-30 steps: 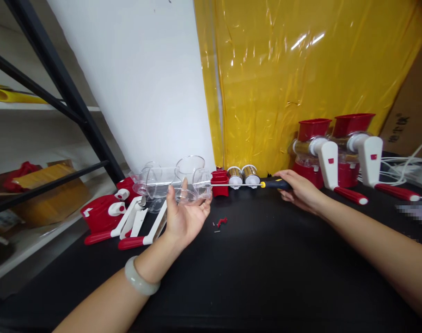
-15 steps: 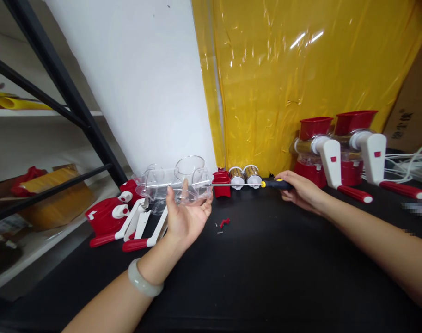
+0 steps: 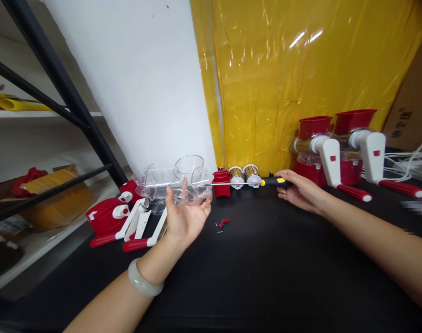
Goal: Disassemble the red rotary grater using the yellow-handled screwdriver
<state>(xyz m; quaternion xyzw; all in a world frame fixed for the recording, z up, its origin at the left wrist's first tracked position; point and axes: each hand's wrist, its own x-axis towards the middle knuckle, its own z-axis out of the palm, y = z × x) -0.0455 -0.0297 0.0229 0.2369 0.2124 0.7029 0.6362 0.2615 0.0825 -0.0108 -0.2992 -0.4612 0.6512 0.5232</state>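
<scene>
screwdriver [image 3: 271, 182] crosswise, leftward to clear housing [image 3: 168, 178]

Brown carton [image 3: 412, 88]: dark characters [image 3: 402, 124], small ®; wording unclear.

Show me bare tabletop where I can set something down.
Black tabletop lies bare between the left forearm and right forearm, nearer than the small red part. Crowded: the crank handles at left, the red hopper and metal drums behind, the grinders at right.

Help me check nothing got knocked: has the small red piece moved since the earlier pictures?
No, the small red piece keeps its place in front of the red part beside the drums.
</scene>
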